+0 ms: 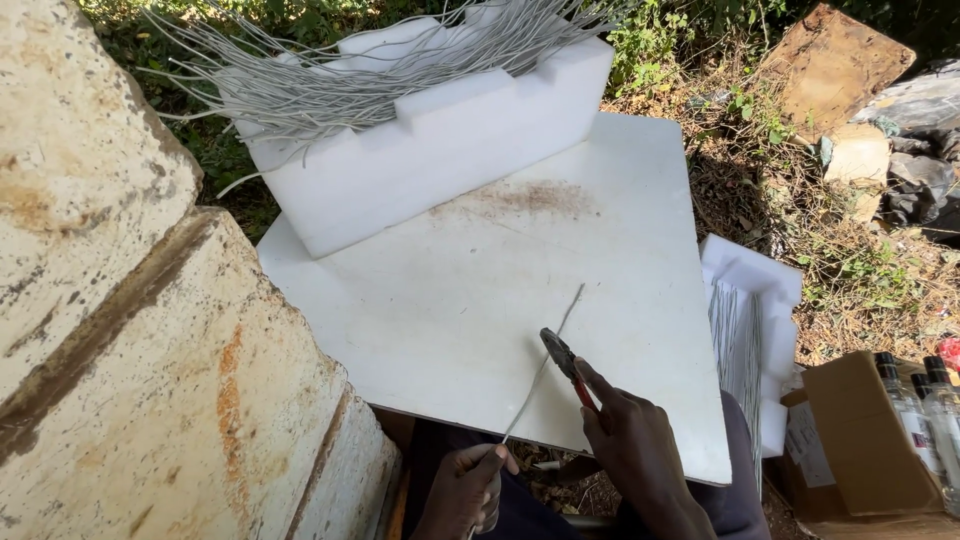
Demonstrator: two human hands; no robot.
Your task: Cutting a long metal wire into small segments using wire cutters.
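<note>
The right hand (632, 440) is closed around the red handles of a pair of pliers (566, 365), whose dark head points toward 11 o'clock and sits against a thin grey wire (545, 362). That wire runs on a slant from about 1 o'clock, where its free tip lies on the white bench (450, 300), down to 7 o'clock, where the left hand (465, 490) pinches its lower end between thumb and fingers just off the near edge of the board. The jaws seem to bite the wire at its middle, though the contact is too small to be sure.

At 12 o'clock on the bench stands a white foam block (440, 150) with notched top, and a thick bundle of grey wires (350, 70) lies across it, fanning out toward 10 o'clock. A rust-coloured stain marks the board just below the block. At 3 o'clock, beside the bench, a second white foam tray (775, 290) holds more straight wires (737, 340). At 4 o'clock a cardboard box (860, 440) holds clear bottles (925, 405) with dark caps. A weathered stone wall (130, 330) fills the 9 o'clock side.
</note>
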